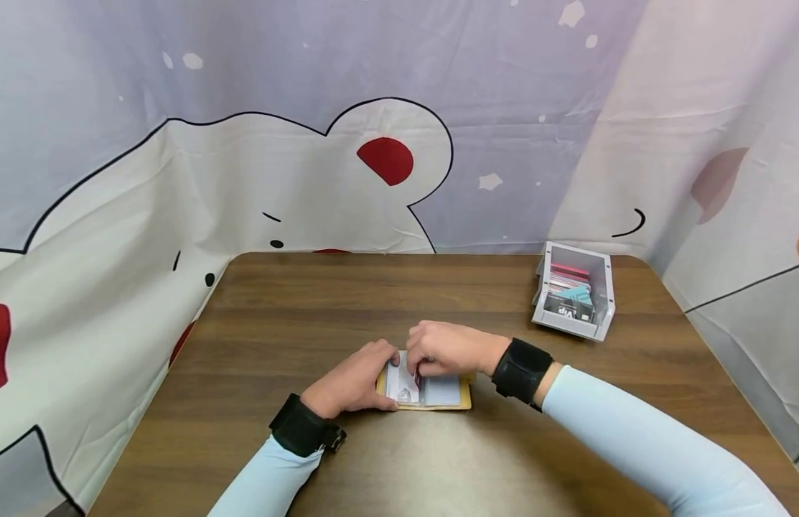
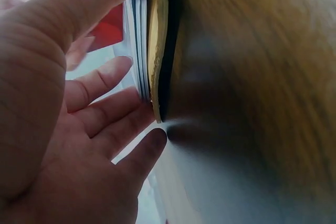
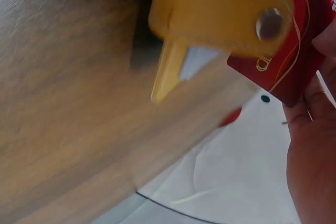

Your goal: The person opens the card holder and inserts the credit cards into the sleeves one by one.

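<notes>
A yellow card holder [image 1: 465, 396] lies spread on the table, its clear sleeves facing up. My left hand [image 1: 355, 380] holds its left side, thumb at the near edge and fingertips at the far edge. In the left wrist view the thick yellow cover [image 2: 160, 51] and its stacked sleeves show between thumb and fingers. My right hand [image 1: 446, 348] pinches a red bank card [image 3: 294, 61] with a chip, tilted on edge over the middle of the holder. A yellow strap with a metal snap [image 3: 269, 23] sticks out on the holder's right side.
A grey plastic bin [image 1: 604, 298] stands at the back right of the table. Several cards [image 1: 570, 287] lie in it, among them a black one marked VIP. Brown wood table [image 1: 309, 294] surrounds the holder, with a printed cloth [image 1: 296, 179] hanging behind.
</notes>
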The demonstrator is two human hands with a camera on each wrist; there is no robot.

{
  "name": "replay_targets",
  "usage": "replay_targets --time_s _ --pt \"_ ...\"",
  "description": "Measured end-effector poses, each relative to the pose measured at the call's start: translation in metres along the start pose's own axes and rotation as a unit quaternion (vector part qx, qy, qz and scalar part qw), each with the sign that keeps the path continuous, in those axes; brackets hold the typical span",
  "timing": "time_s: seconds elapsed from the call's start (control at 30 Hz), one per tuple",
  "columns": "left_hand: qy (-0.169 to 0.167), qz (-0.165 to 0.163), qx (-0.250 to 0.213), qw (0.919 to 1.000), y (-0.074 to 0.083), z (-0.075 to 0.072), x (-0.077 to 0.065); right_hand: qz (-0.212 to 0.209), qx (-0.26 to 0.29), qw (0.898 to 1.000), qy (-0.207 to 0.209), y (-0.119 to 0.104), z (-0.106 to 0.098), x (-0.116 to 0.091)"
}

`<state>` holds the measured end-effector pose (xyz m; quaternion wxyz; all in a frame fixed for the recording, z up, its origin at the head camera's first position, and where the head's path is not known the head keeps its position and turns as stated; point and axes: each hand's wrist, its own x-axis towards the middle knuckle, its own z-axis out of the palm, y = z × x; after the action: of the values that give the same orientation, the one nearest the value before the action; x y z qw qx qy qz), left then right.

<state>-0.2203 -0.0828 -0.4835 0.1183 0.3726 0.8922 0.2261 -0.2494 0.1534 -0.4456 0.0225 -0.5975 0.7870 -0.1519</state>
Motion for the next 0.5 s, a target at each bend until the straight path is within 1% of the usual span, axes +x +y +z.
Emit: replay_targets --time_s 0.1,0.27,0.33,0.5 --pt "0.001 0.005 -0.005 1.0000 0.000 0.000 0.000 -0.011 -0.023 1.000 -0.017 -0.001 0.007 0.007" --pt "0.002 0.005 -0.001 1.0000 -0.002 0.002 0.000 -0.010 -0.072 0.996 -0.047 -0.005 0.012 0.018" --pt "0.004 0.006 0.000 1.0000 -0.002 0.002 0.001 -0.009 -0.080 0.995 -0.056 -0.007 0.013 0.021" --pt "0.004 0.004 -0.007 1.0000 -0.002 0.002 0.001 -0.011 -0.084 0.994 -0.064 -0.010 0.014 0.026"
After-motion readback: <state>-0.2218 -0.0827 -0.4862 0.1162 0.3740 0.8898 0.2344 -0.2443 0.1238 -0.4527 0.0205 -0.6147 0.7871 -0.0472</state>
